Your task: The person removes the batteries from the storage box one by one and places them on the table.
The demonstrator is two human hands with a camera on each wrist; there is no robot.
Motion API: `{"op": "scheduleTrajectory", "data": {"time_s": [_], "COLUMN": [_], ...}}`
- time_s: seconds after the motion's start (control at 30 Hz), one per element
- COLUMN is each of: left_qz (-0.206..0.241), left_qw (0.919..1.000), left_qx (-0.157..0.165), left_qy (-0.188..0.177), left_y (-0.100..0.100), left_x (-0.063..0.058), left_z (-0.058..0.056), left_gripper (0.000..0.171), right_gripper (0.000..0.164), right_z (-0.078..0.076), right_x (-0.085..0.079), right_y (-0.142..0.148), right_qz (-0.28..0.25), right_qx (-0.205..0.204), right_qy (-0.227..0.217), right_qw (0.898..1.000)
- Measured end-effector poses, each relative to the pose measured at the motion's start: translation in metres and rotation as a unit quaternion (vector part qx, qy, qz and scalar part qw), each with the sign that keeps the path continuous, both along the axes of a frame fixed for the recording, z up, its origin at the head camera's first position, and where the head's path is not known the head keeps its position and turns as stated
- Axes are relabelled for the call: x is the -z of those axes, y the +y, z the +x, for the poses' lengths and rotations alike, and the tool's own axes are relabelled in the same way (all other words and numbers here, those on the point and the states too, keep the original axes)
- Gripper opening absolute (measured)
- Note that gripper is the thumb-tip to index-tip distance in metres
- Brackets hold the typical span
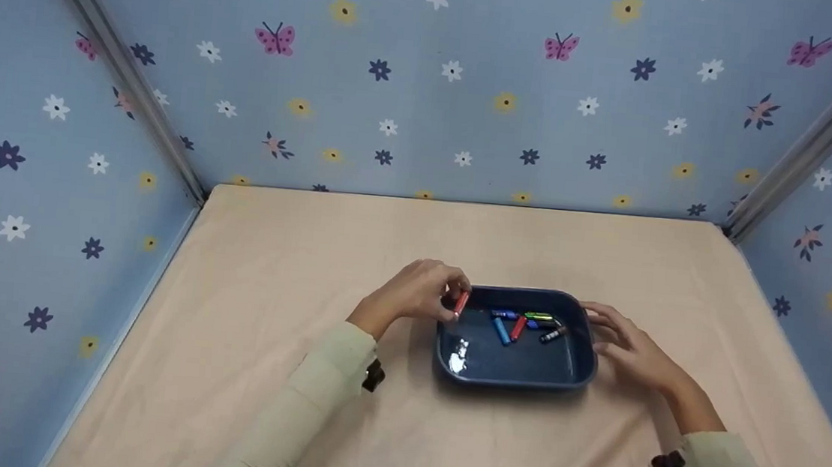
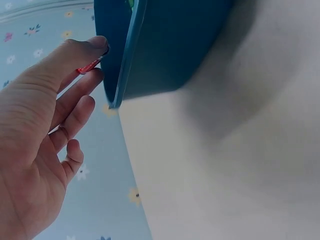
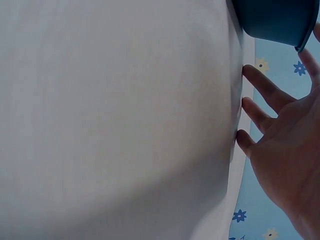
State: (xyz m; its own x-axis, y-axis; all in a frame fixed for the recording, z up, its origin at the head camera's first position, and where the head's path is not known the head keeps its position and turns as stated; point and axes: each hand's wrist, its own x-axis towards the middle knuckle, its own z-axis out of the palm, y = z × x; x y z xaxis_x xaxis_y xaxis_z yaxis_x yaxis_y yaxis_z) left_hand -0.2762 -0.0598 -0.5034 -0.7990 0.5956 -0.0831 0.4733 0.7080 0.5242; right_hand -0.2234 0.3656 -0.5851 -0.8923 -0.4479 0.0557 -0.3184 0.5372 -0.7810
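Observation:
My left hand (image 1: 422,290) pinches a red battery (image 1: 461,303) between thumb and fingertips, right at the left rim of a dark blue rectangular tub (image 1: 512,383). In the left wrist view, a sliver of the red battery (image 2: 89,67) shows between the thumb and a finger, close to the tub wall (image 2: 160,50). Inside the tub lie several loose batteries, among them a red one (image 1: 518,327), a light blue one (image 1: 501,330) and a black one (image 1: 552,334). At the tub's right side, my right hand (image 1: 635,350) has its fingers spread, the fingertips right at the rim.
A peach cloth (image 1: 294,253) covers the table, with creases near the front right. Blue flowered panels (image 1: 413,98) rise behind it and on both sides. Grey metal posts (image 1: 820,133) stand at the back corners.

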Motion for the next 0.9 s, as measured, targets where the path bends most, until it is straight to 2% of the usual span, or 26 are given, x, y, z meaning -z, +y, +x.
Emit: {"op": "scheduleTrajectory", "data": {"time_s": [0.27, 0.53, 0.9], "left_qz": [0.011, 0.000, -0.001], "left_qw": [0.9990, 0.9986, 0.9961], "left_qx": [-0.041, -0.053, -0.087], "left_qy": [-0.014, -0.001, 0.006], "left_y": [-0.026, -0.055, -0.095], "left_x": [-0.003, -0.001, 0.003], "left_z": [0.000, 0.003, 0.011], "left_gripper": [0.043, 0.042, 0.040], "right_gripper": [0.063, 0.063, 0.063], "right_z": [0.001, 0.002, 0.001], "right_x": [-0.001, -0.001, -0.001], "right_y": [0.001, 0.002, 0.000], "right_qz": [0.002, -0.006, -0.017], "right_qx": [-0.004, -0.008, -0.011], "right_qy": [0.002, 0.011, 0.021], "right_qw": [1.000, 1.000, 1.000]}}
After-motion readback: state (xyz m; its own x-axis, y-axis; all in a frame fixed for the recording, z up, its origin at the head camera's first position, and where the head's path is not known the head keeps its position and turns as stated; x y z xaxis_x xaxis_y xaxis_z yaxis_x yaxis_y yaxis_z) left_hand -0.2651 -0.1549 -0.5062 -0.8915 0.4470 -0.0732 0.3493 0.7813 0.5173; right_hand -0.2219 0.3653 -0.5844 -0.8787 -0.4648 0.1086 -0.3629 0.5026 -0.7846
